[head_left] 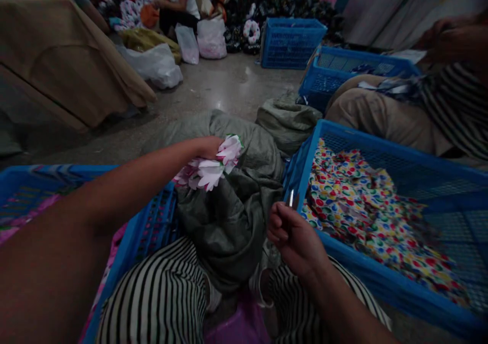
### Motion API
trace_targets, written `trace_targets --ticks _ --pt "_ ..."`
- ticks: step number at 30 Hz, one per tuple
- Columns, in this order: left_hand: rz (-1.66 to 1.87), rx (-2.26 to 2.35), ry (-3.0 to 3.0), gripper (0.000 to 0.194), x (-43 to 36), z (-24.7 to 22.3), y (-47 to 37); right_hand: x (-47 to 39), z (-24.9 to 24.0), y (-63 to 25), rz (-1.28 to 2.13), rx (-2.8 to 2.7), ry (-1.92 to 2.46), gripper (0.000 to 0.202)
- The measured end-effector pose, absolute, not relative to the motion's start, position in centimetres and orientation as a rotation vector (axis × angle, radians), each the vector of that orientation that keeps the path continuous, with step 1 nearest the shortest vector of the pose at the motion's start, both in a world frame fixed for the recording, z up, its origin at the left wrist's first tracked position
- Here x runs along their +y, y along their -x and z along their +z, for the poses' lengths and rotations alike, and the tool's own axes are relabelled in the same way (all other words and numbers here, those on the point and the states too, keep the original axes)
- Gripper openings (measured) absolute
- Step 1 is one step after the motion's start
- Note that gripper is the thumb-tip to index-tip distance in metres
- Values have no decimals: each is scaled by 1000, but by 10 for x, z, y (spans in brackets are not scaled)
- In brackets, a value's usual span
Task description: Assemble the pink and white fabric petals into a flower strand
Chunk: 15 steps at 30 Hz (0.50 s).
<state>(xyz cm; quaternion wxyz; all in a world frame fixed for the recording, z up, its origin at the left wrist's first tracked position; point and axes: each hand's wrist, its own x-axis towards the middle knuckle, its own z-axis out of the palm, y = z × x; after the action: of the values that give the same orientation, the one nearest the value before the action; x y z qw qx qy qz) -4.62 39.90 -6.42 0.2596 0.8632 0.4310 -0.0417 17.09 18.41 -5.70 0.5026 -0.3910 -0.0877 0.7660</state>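
My left hand (210, 148) is stretched forward, its fingers closed round a bunch of white and pink fabric (211, 173) with petal-like edges and a bit of green. The bunch hangs over a dark grey-green sack (244, 212) between my knees. Nearer to me, my right hand (285, 229) is closed, with a small shiny metal tool (291, 198) sticking up from the fingers. Its exact kind is hidden by the grip. That hand is beside the near corner of a blue crate (324, 130) holding colourful patterned cloth pieces (354, 191).
Another blue crate (131, 242) with pink cloth stands under my left arm. A person in striped clothing sits at the right, near a further blue crate (324, 82). Across the floor (229, 87) are white bags (162, 67), a blue crate (290, 49), dark heaps and another seated person.
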Motion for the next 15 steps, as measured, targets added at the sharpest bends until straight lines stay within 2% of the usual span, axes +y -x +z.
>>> trace_targets --ticks 9,15 --pt "-81 1276 -2336 14 378 -21 48 187 -47 -170 1812 -236 817 19" --pt "35 1133 -2319 20 322 16 50 169 -32 -171 1672 -318 728 18"
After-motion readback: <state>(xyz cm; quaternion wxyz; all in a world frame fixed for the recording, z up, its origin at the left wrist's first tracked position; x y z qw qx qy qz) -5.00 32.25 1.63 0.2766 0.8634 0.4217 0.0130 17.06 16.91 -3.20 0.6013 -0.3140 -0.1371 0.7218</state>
